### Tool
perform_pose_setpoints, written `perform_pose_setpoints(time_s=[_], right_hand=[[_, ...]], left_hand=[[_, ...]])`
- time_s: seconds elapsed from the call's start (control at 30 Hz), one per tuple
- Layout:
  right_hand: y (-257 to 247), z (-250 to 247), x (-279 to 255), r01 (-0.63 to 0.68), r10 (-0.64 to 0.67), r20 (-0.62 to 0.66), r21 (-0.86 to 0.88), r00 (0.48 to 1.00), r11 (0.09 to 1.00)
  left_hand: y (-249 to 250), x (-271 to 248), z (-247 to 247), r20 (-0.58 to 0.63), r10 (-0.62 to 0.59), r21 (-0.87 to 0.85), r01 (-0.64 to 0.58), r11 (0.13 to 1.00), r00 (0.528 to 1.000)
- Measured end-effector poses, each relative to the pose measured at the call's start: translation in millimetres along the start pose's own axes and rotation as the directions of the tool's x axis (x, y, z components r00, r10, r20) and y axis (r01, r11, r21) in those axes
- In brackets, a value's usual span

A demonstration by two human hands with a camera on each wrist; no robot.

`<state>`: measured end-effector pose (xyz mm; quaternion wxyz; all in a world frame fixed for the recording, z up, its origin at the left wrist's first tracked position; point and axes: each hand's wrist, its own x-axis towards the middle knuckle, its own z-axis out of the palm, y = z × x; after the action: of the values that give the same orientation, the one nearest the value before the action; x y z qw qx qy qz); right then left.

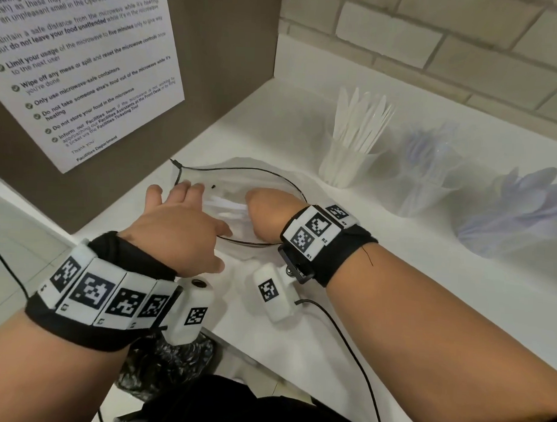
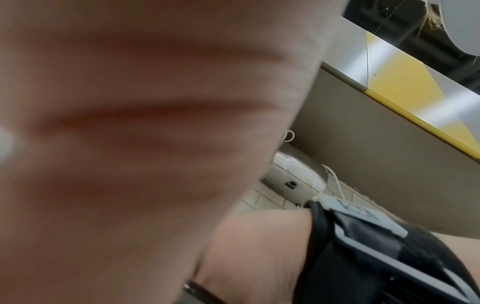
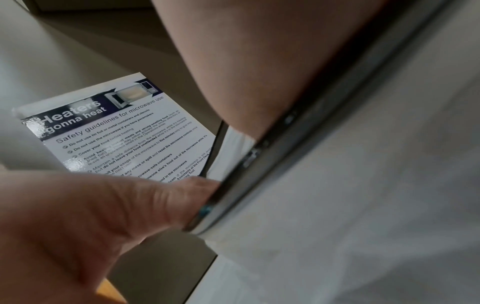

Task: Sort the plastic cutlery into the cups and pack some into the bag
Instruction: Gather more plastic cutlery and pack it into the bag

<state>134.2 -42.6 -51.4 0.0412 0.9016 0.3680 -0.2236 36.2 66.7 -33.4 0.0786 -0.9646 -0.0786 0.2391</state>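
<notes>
notice [image 1: 86, 62]: microwave safety sheet on brown panel, far left
left hand [image 1: 182, 226]: fingers spread and relaxed, resting on near-left rim of bag, thumb along the black edge
bag [image 1: 190, 173]: clear, black-trimmed mouth held wide, lying on white table [image 1: 298, 322]
cutlery in bag [image 1: 227, 206]: white pieces, type unclear
right hand [image 1: 267, 216]: wrist-deep inside bag mouth, fingers hidden; cannot tell if clenched or grasping
cup 1 [image 1: 345, 165]: upright, white knives, right of bag
cup 2 [image 1: 426, 190]: clear, contents blurred
cup 3 [image 1: 517, 219]: far right, spoon-like pieces, blurred
</notes>
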Motion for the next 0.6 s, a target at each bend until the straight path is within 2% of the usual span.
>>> perform_pose_setpoints(time_s=[0.23,0.3,0.37,0.43,0.47,0.53,0.6], right_hand=[[9,-11,-4,0.096,-0.095,0.043,-0.021,0.995,0.995],[12,-20,-9,0.146,-0.146,-0.002,0.07,0.989,0.987],[18,-28,-17,0.239,-0.218,-0.106,0.27,0.97,0.933],[21,-36,-25,0.378,-0.269,-0.28,0.487,0.922,0.788],[22,-38,-27,0.459,-0.272,-0.381,0.591,0.884,0.663],[22,-40,-28,0.605,-0.19,-0.578,0.716,0.794,0.349],[26,-42,-31,0.664,-0.053,-0.663,0.748,0.747,0.013]], left_hand=[[-6,4,1,0.036,-0.071,0.001,0.071,0.997,0.997],[-7,8,1,0.034,-0.094,-0.007,0.095,0.995,0.995],[-8,12,1,0.029,-0.113,-0.019,0.114,0.993,0.993],[-13,18,4,0.03,-0.139,-0.039,0.14,0.989,0.99],[-16,21,5,0.04,-0.156,-0.057,0.158,0.986,0.987],[-21,22,4,0.062,-0.186,-0.096,0.191,0.977,0.981],[-24,19,-1,0.023,-0.173,-0.112,0.174,0.978,0.985]])
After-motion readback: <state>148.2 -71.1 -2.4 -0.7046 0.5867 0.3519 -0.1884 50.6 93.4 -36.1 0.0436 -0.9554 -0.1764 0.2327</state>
